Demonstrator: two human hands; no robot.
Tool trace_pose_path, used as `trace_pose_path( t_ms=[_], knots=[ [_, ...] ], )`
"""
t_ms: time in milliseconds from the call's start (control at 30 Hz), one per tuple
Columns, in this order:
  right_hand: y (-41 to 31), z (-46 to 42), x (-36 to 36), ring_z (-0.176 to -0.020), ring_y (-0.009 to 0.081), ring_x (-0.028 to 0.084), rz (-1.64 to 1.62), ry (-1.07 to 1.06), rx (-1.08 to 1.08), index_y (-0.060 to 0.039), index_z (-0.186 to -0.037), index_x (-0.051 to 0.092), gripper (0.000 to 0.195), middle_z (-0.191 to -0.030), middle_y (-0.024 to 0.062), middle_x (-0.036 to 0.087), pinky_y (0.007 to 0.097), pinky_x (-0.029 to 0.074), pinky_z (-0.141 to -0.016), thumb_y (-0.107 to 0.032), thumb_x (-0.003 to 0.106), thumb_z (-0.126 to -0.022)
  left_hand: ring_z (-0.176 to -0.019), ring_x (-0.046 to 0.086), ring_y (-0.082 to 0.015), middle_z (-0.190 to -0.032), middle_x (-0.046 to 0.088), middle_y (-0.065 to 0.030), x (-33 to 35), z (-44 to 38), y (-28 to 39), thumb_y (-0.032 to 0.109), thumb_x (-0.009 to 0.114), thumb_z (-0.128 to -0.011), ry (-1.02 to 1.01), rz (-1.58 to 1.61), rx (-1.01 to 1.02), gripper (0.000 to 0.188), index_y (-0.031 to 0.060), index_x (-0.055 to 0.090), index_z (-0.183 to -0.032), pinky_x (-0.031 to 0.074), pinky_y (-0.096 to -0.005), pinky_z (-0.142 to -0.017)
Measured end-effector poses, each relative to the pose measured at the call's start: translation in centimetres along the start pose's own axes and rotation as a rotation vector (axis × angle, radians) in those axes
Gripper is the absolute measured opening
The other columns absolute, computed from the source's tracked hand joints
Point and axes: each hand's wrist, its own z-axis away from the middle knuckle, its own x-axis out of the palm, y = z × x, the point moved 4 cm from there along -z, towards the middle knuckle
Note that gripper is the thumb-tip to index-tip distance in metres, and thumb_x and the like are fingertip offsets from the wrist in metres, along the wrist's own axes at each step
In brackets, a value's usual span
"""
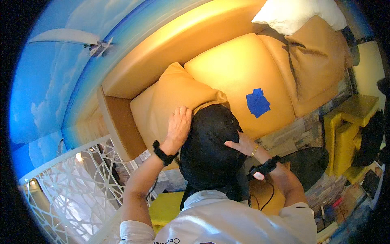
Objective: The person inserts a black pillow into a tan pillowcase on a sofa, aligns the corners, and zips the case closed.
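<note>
A large rounded black cloth-covered form [213, 140] fills the middle, its lower end against the collar of a light shirt. My left hand [179, 125] lies along its left edge, fingers extended beside a tan cushion [179, 91]; the thumb is hidden. At the right edge is my right hand [242, 143], its thumb over the black cloth and its other fingers partly hidden. Whether either hand grips the cloth cannot be told. Black bands circle both wrists, and a gold-coloured bracelet is on the right. Blue patches [258, 103] lie on the tan sofa seat [237, 70].
Beyond the seat runs the sofa backrest [170, 39]. More cushions, one white [298, 15], are at the upper right. A yellow stool [341, 137] and a dark rounded surface [307, 164] are at right, a white lattice panel [79, 189] at lower left.
</note>
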Motion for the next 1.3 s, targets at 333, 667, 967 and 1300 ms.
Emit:
trace_pose_path(
  t_ms=[333, 667, 967, 1300],
  knots=[
    [-0.9, 1.6, 4.6, -0.102, 0.0405, 0.054, -0.119, 0.061, -0.085, 0.0009, -0.125, 0.042, 0.062, -0.111, 0.0258, 0.055, 0.0414, 0.045, -0.089, -0.041, 0.060, -0.082, -0.070, 0.060, -0.0355, -0.083, 0.059, -0.0177, 1.3, -1.7, -2.0, 0.015, 0.053, -0.083, -0.173, 0.137, -0.012, 0.013, 0.0037, 0.054, -0.089, 0.050, -0.0432, -0.064],
    [-1.6, -3.1, 7.9, -0.109, 0.0410, 0.049, -0.137, -0.032, -0.235, 0.0061, -0.124, 0.040, 0.056, -0.120, 0.0293, 0.047, 0.0406, 0.039, -0.097, -0.028, 0.057, -0.083, -0.073, 0.056, -0.0357, -0.073, 0.056, -0.0180, 0.1, -1.5, -2.9, 0.013, 0.054, -0.082, -0.058, 0.478, 0.184, 0.015, 0.0012, 0.052, -0.072, 0.045, -0.0411, -0.067],
    [4.7, -13.5, 12.1, -0.125, 0.0393, 0.034, 0.198, -0.237, -0.048, 0.0069, -0.130, 0.033, 0.054, -0.133, 0.0287, 0.035, 0.0382, 0.029, -0.105, -0.009, 0.049, -0.080, -0.064, 0.052, -0.0341, -0.065, 0.050, -0.0140, -0.7, 0.4, 1.0, 0.012, 0.055, -0.080, -0.008, 0.605, 0.482, 0.018, 0.0040, 0.047, -0.066, 0.041, -0.0415, -0.062],
    [9.3, -14.4, 10.9, -0.129, 0.0368, 0.028, 0.318, -0.109, 0.097, 0.0077, -0.133, 0.028, 0.056, -0.137, 0.0286, 0.029, 0.0365, 0.025, -0.107, -0.009, 0.046, -0.083, -0.064, 0.052, -0.0333, -0.067, 0.050, -0.0133, 1.4, -0.6, 1.8, 0.018, 0.057, -0.081, 0.020, 0.517, 0.257, 0.022, 0.0042, 0.047, -0.067, 0.042, -0.0400, -0.063]
  ],
)
